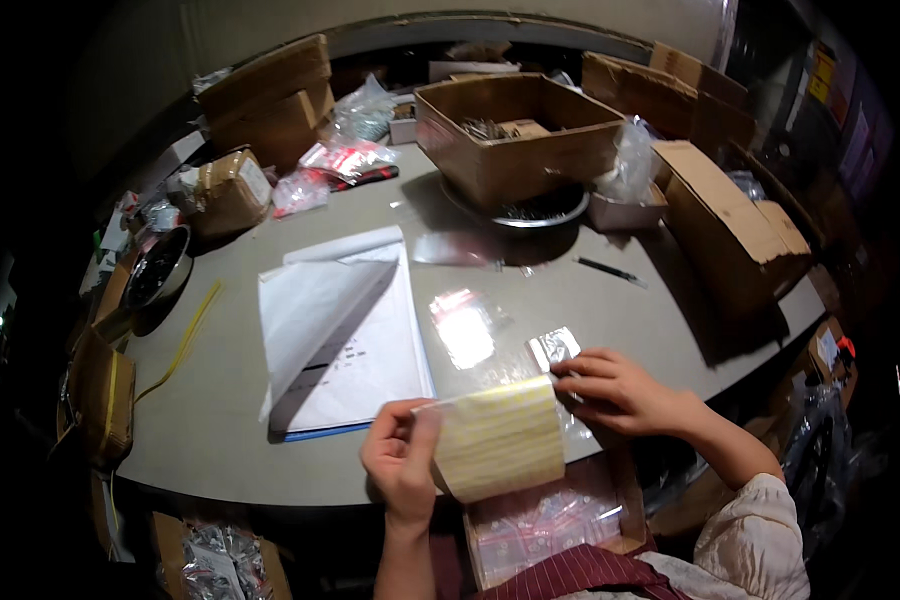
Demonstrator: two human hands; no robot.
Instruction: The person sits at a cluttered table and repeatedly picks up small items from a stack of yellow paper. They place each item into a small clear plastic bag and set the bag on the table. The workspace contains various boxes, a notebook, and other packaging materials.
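Left hand: thumb and fingers were clamped on the left edge of a pale yellow striped sheet. The sheet stood tilted between the two hands, spanning from the left fingers to the right ones. Right hand: fingers were bent, close together, at the sheet's upper right corner; could not tell if they pinched it or only touched it.

Below the fingers, on the wearer's side, an open carton held clear bags with reddish edges. Just past the right fingertips, a small clear packet lay on the grey table. Farther out from the sheet, a shiny plastic bag lay flat, glare on it. Left of it and beyond the left fingers, a stack of papers had its top page curled over, a blue edge under it. Well beyond the right fingers lay a dark pen.

Farther still, straight ahead of the fingers, a big cardboard box sat over a metal bowl. Well off to the left fingers' side: a yellow strap, then a second bowl with dark contents.
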